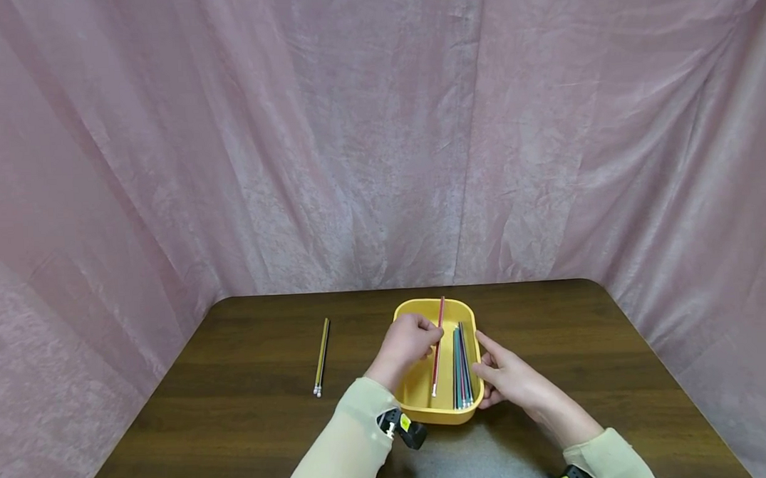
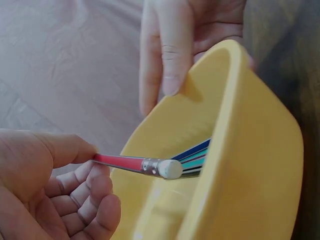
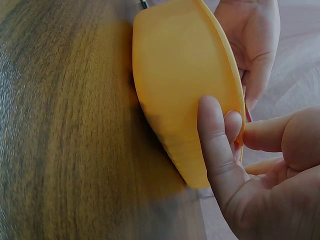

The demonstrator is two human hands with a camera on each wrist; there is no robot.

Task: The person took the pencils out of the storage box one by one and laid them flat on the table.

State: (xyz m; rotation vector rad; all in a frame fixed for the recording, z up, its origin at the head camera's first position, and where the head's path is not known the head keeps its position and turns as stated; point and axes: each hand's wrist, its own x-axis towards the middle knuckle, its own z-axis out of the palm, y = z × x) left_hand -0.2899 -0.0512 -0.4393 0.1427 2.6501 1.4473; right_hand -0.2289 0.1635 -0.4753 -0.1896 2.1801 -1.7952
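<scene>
My left hand (image 1: 408, 341) is over a yellow plastic bin (image 1: 423, 414), pinching a red pencil (image 2: 122, 161) between thumb and fingers. The pencil's white eraser end points toward the near side of the bin. Inside, along the right wall, lies a bunch of several pencils (image 1: 460, 378) in green, blue and dark colours. My right hand (image 1: 507, 376) holds the bin's right wall at the rim, with fingers on both sides of it. In the right wrist view, a finger (image 3: 212, 130) lies flat against the outer wall.
Two pencils (image 1: 322, 357), one yellowish and one dark, lie side by side on the brown wooden table (image 1: 249, 402) left of the bin. A pink curtain (image 1: 366, 140) hangs behind the table's far edge.
</scene>
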